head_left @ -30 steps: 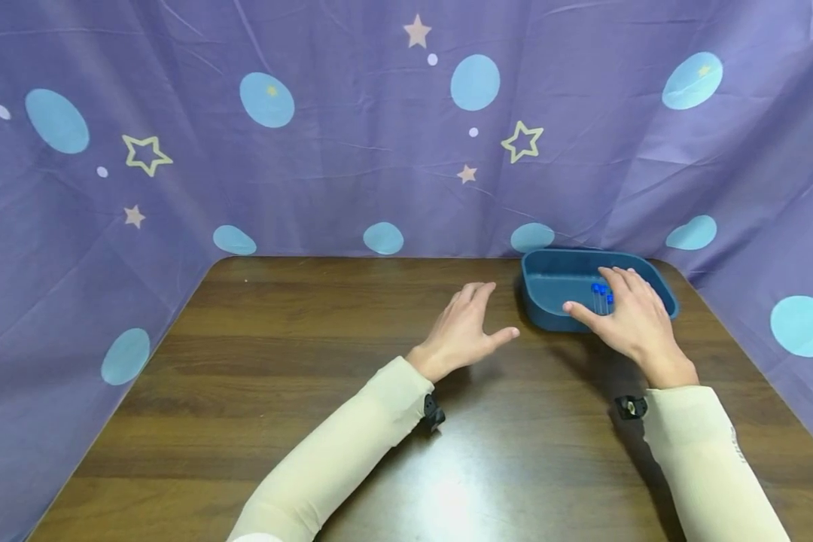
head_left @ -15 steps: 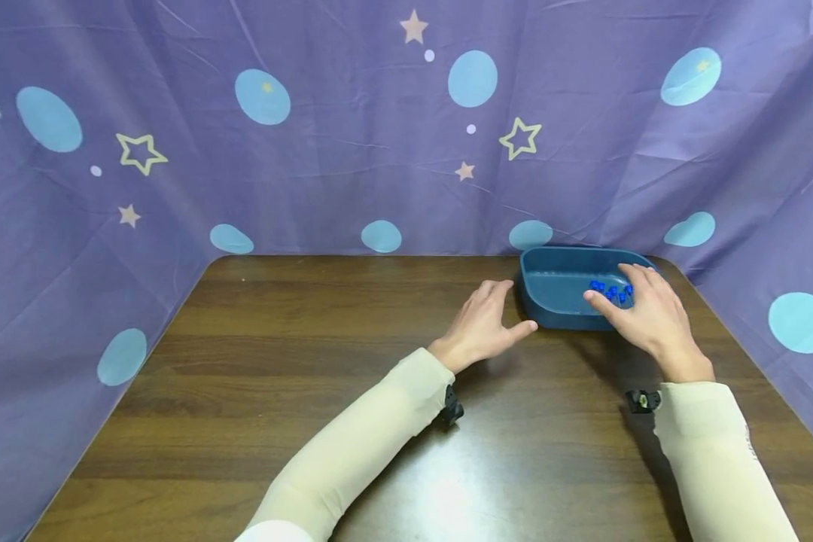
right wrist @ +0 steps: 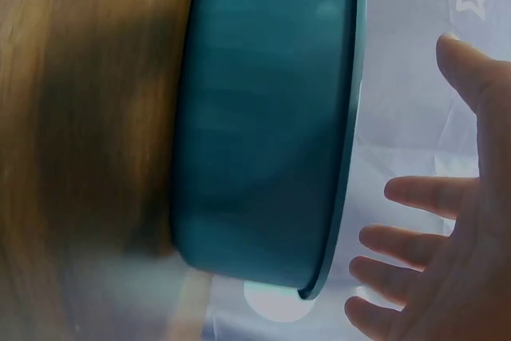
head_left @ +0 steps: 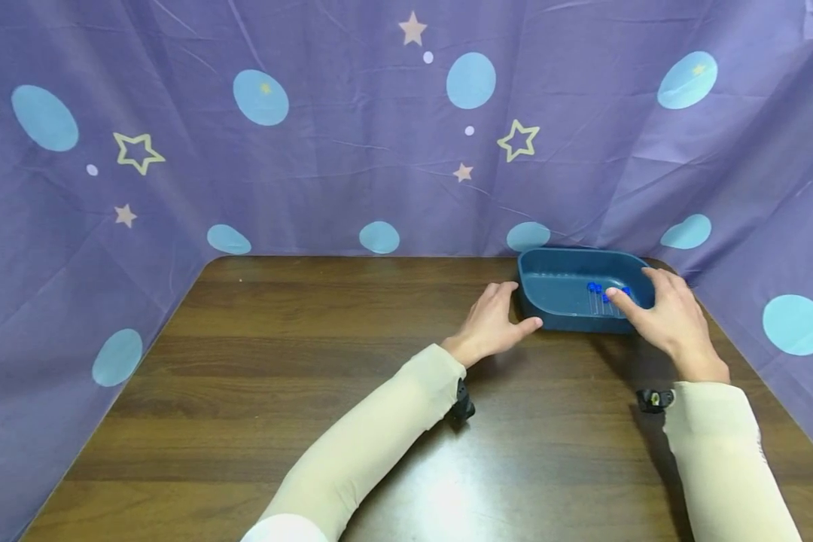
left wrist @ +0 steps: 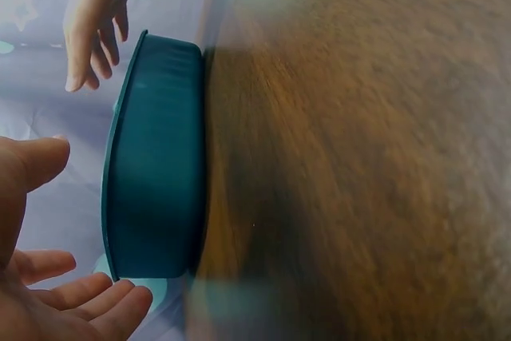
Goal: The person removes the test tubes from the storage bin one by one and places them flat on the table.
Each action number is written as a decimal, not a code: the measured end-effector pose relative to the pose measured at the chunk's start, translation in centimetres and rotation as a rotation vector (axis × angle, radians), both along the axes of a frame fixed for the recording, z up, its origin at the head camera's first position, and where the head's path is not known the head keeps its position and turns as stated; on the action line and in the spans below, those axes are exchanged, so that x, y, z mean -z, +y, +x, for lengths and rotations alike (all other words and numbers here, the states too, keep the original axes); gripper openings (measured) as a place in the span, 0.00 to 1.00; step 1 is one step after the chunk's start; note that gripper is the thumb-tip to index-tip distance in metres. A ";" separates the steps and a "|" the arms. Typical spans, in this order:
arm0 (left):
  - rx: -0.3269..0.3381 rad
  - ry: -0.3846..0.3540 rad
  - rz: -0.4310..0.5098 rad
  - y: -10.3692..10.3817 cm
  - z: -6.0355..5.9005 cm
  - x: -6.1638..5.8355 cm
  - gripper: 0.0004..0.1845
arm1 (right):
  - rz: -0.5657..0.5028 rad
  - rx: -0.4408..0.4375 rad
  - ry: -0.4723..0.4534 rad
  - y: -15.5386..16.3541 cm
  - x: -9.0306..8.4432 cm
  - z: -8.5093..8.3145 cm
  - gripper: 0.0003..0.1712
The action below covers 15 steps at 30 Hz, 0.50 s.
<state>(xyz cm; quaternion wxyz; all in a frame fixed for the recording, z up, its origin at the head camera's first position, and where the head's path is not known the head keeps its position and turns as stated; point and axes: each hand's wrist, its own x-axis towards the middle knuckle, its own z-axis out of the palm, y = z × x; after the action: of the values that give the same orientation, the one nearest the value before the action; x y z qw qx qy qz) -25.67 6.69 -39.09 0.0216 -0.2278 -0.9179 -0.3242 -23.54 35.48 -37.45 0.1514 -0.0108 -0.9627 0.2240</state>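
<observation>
A dark teal plastic bin (head_left: 562, 322) stands at the back right of the wooden table. Inside it lie several small items with bright blue heads (head_left: 594, 287) and thin clear stems; their kind is too small to tell. My left hand (head_left: 491, 327) is at the bin's left end, thumb spread from the fingers. At the right end, my right hand (head_left: 674, 324) reaches over the rim, its thumb above the bin and partly hiding the blue-headed items. In the right wrist view, the fingers (right wrist: 399, 245) are spread and apart from the bin's wall (right wrist: 263, 117). Neither hand grips anything.
The brown wooden table (head_left: 278, 391) stretches to the left and front of the bin. A purple curtain (head_left: 352, 135) with stars and blue ovals hangs behind and at both sides, close to the bin's back edge.
My left hand has moved right, up to the bin's left end. The right hand has shifted right, from above the bin's interior to its right end. The bin looks nearly unmoved.
</observation>
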 end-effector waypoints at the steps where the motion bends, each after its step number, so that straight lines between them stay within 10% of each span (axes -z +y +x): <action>1: 0.000 -0.003 0.003 0.1 -0.1 0.0 0.40 | 0.003 0.004 -0.002 0.2 0.1 0.0 0.50; 15: -0.040 -0.043 0.047 1.8 -0.4 0.5 0.38 | -0.079 0.004 -0.074 1.3 0.9 0.0 0.54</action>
<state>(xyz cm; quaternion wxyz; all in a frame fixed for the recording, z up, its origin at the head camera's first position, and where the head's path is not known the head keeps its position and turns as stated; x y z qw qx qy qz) -26.07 8.47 -39.63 0.0138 -0.2020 -0.9146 -0.3499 -23.57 36.74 -38.38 0.1153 -0.0268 -0.9581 0.2608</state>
